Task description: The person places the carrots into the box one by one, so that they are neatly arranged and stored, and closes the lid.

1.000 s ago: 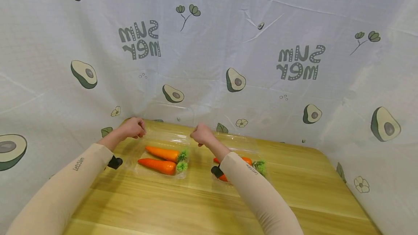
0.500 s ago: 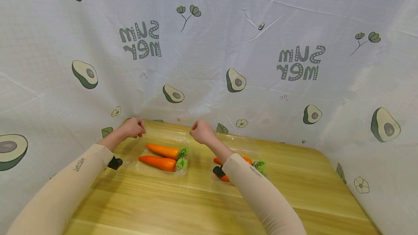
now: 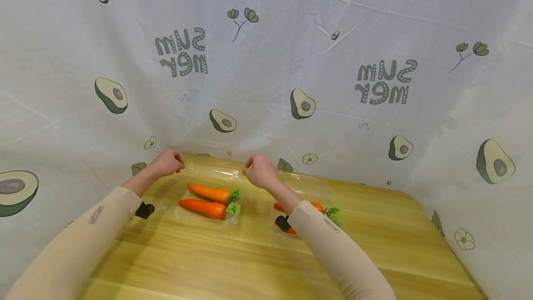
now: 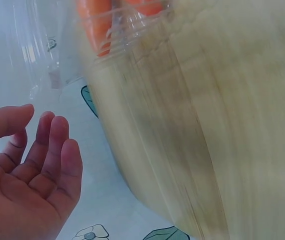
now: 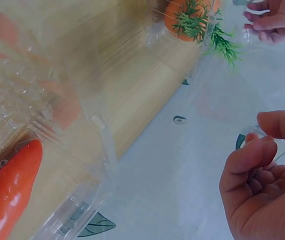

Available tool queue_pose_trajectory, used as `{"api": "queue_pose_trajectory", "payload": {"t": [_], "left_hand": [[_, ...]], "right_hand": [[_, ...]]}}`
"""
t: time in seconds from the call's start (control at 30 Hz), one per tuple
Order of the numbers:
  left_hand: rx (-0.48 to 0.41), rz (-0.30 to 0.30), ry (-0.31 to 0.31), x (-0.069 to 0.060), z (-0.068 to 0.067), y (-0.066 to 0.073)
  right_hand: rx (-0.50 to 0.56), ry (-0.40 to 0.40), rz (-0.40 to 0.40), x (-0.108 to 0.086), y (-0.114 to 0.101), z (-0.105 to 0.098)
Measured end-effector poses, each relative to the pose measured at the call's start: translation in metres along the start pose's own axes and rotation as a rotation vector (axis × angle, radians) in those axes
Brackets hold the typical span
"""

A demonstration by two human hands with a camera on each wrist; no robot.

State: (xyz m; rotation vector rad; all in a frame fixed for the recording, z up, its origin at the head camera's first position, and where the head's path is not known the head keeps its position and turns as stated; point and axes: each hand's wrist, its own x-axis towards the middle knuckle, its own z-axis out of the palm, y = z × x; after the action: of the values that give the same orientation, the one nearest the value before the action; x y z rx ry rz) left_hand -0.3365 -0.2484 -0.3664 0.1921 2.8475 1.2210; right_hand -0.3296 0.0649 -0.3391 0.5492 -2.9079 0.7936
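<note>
My left hand [image 3: 168, 163] hovers beside the back left corner of a clear plastic clamshell box [image 3: 181, 219]. Its fingers are loosely curled, with thumb and forefinger apart in the left wrist view; the thumb tip is near the clear lid [image 4: 30, 55]. My right hand [image 3: 261, 172] is at the lid's right side, fingers curled, with a small gap at the thumb and nothing seen gripped. Two orange carrots with green tops lie in this box: a back carrot [image 3: 208, 192] and a front carrot [image 3: 201, 208]. The lid's clear outline is hard to make out.
A second clear box [image 3: 276, 240] with carrots [image 3: 315, 206] stands to the right, partly hidden by my right forearm. Its lid [image 3: 308, 183] lies back. The wooden table [image 3: 187, 263] meets a printed cloth [image 3: 258, 73] at its back edge. Black wrist devices hang under both forearms.
My right hand has risen slightly and its fingers have shifted at the lid's right side. The left box sits a little farther back. My left hand has barely moved.
</note>
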Motion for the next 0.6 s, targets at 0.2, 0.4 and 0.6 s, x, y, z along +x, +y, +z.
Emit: {"api": "queue_pose_trajectory", "payload": {"t": [0.2,0.4,0.6], "left_hand": [[0.031,0.024,0.036,-0.013,-0.004,0.005],[0.044,0.033,0.111,-0.028,-0.005,0.01],[0.051,0.041,0.19,-0.045,-0.006,0.015]], "right_hand": [[-0.023,-0.026,0.006,-0.005,-0.001,0.001],[-0.038,-0.023,-0.001,-0.008,-0.001,0.003],[-0.03,-0.034,-0.016,-0.011,-0.001,0.003]]}}
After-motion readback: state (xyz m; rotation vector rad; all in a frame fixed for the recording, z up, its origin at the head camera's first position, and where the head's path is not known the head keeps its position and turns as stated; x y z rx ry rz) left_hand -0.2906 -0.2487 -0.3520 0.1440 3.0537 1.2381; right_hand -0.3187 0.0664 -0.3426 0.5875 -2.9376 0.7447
